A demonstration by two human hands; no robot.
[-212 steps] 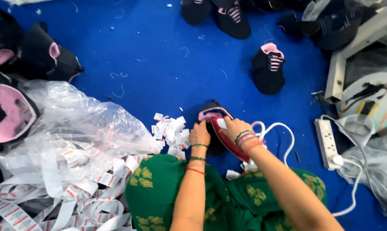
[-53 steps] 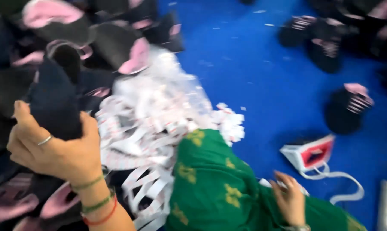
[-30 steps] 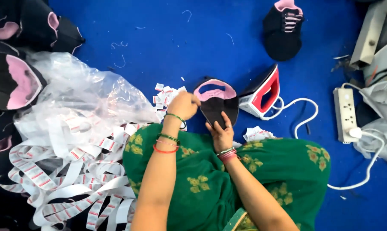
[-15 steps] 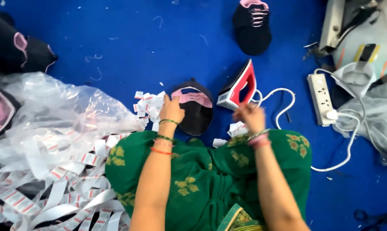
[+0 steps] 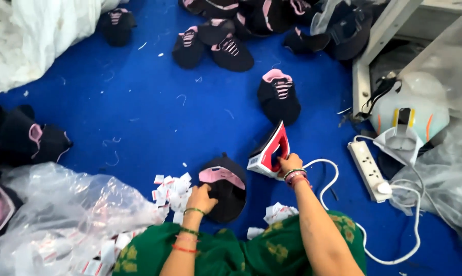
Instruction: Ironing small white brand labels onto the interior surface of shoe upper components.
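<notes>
One black-and-pink cap [image 5: 223,186] lies on the blue floor [image 5: 139,102] under the left hand [image 5: 201,197], its grip pressed flat on it, while the right hand [image 5: 289,164], grip closed around one red-and-white iron [image 5: 268,152], has now reached the handle it approached half a second ago.

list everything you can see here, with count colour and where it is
iron: one, red and white, tipped on the blue floor, at the right hand
cap: one, black with pink lining, under the left hand
other caps: many, black and pink, scattered at top and left
small labels: a pile, white and red, left of the cap
plastic bag: one, clear, bottom left
power strip: one, white, right, with a white cord
floor: blue
left hand: on the cap
right hand: grips the iron
</notes>
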